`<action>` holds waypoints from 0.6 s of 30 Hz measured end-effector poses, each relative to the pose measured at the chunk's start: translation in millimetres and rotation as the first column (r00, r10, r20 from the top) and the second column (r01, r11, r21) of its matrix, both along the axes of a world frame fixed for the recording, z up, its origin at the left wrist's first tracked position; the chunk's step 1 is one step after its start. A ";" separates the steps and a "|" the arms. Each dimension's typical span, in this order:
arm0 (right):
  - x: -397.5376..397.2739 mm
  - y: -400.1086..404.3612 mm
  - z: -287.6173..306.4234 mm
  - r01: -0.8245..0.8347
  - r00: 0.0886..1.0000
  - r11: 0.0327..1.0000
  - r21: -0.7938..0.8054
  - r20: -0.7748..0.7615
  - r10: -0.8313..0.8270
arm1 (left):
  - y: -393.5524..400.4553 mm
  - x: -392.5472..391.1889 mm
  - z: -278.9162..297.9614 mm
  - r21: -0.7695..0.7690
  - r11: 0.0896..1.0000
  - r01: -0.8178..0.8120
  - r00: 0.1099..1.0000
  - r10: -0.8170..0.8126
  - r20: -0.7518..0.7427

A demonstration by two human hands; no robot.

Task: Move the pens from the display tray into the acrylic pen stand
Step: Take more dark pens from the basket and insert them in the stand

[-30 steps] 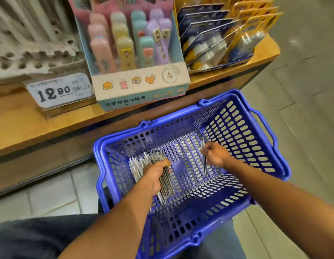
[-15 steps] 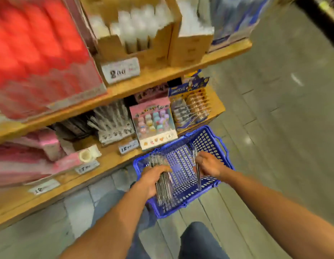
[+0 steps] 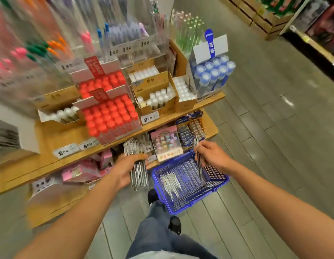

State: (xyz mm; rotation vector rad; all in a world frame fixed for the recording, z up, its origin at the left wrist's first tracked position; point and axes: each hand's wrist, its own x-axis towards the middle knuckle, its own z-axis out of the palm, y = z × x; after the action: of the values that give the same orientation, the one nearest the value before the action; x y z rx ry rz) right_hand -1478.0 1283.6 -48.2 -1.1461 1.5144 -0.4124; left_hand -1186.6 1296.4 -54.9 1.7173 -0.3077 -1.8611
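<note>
My left hand grips a thick bundle of clear pens, held upright in front of the lower shelf. In my right hand I pinch a few more pens above a blue plastic basket on the floor. Several loose pens lie in the basket's left half. Clear acrylic pen stands with price labels rise at the top of the shelving, blurred, holding coloured pens.
Wooden shelves carry boxes of red-capped, white-capped and blue-capped items and price tags. A pastel eraser box sits on the lower shelf. My legs and shoes stand beside the basket. Grey floor stretches right.
I have risen from a crouch; both hands lifted pens out of the basket, and the view pulled back and up to show the upper shelves and acrylic stands.
</note>
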 end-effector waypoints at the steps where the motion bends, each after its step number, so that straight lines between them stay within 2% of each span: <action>1: 5.1 2.8 9.8 -0.011 1.000 1.000 -0.013 0.005 0.011 | 7.8 6.3 9.9 -0.018 1.000 -0.018 1.000 0.018 -0.013; 7: 47.3 24.4 60.7 -0.123 0.992 0.989 -0.081 0.013 0.125 | 61.4 47.5 56.6 -0.099 0.985 -0.140 0.990 0.139 -0.020; 10: 74.7 34.5 79.5 -0.174 0.984 0.982 -0.077 0.034 0.177 | 88.8 73.2 70.5 -0.122 0.976 -0.180 0.982 0.172 -0.075; 18: 184.7 48.6 96.0 -0.289 0.948 0.952 -0.097 0.107 0.299 | 150.2 161.9 79.0 -0.154 0.933 -0.326 0.941 0.305 -0.146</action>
State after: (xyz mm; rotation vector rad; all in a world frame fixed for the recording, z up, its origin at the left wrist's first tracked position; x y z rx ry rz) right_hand -1293.3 1332.2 47.8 -1.3630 1.2075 -0.3333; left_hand -1024.8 1446.6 24.1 1.4344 -0.1321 -1.6390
